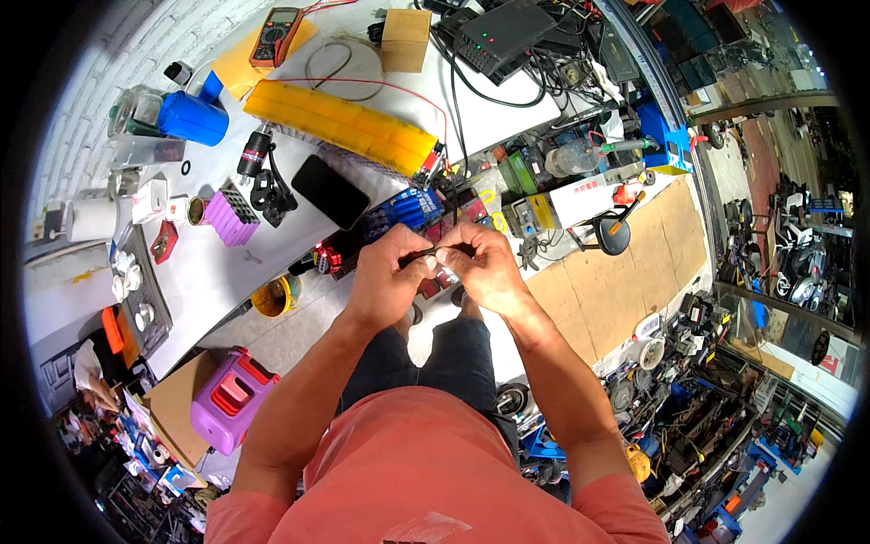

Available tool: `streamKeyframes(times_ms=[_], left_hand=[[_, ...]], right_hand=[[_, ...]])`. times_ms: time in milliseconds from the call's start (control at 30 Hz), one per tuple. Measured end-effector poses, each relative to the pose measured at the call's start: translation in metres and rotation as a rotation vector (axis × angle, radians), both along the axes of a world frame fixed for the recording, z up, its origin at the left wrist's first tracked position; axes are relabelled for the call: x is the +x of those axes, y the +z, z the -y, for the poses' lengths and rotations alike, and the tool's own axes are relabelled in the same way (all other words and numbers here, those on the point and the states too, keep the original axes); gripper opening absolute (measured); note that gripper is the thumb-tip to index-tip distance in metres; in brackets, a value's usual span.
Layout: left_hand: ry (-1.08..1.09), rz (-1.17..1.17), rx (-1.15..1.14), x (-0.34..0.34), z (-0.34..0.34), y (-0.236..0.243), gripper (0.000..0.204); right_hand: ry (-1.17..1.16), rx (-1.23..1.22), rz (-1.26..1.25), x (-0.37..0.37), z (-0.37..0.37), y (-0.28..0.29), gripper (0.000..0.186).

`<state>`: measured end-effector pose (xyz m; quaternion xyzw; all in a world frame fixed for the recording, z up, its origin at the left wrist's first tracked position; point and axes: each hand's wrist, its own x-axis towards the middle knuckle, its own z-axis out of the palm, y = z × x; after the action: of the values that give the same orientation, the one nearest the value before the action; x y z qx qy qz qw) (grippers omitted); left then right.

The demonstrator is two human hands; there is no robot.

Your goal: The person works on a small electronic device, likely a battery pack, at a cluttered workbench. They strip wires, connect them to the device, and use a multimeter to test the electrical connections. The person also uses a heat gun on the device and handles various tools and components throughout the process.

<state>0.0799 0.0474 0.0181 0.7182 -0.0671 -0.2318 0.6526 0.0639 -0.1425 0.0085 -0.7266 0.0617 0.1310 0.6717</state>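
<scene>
My left hand and my right hand meet in front of my body, fingertips almost touching. Both are closed in a pinch around a small, thin dark piece that I cannot make out. Just beyond the fingers lies a pack of blue cylindrical cells at the table's edge. A black smartphone rests on the white table to its left. Farther back sits a long block wrapped in yellow, with a red wire near its right end. A black cable runs down toward my right hand.
A multimeter, a cardboard box and a black power box stand at the back. Left are a blue container and a purple holder. A yellow bucket and a purple case are below. Cardboard sheets lie right.
</scene>
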Motion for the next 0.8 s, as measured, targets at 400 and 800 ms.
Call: streamKeyframes(times_ms=[400, 800], left_hand=[[-0.012, -0.088, -0.124, 0.006, -0.008, 0.007, 0.013], [-0.011, -0.168, -0.137, 0.014, -0.009, 0.014, 0.015]], right_hand=[[0.204, 0.115, -0.159, 0.022, 0.020, 0.020, 0.006], [0.447, -0.092, -0.024, 0.057, 0.028, 0.033, 0.012]])
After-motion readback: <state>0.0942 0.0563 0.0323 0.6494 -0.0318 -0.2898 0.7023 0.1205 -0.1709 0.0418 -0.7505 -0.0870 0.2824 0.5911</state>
